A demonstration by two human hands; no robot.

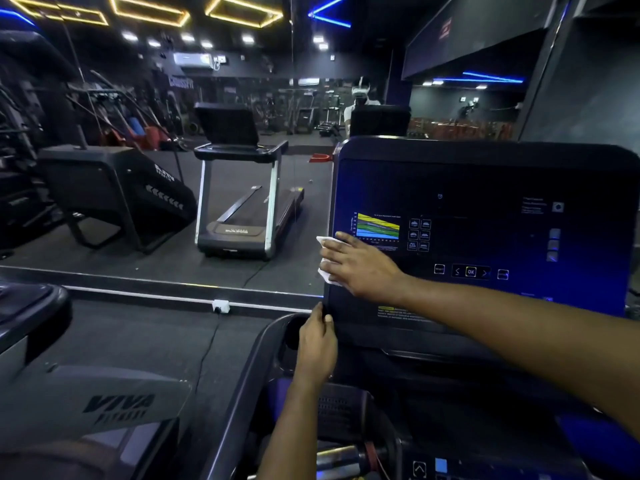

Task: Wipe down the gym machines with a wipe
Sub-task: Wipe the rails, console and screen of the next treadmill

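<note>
Dark gym: black floor (138, 334), mirror (156, 244) across the wall ahead, yellow and blue light strips (242, 12) seen on the ceiling. A treadmill (242, 202) is reflected in the mirror.

Nearest machine: glossy dark console (485, 181), washed with blue glare. "OK" is read on a button (470, 271) set between two arrow keys. A chart (377, 228) of coloured bands is printed at left; its small text is too blurred to read. "VIVA" is read on the grey cover (119, 403) at lower left.

Wipe (325, 241): white, folded flat, pressed against the console's left edge under the right hand (360, 265), fingers held straight. The console's lower left corner is gripped by the left hand (317, 342).
</note>
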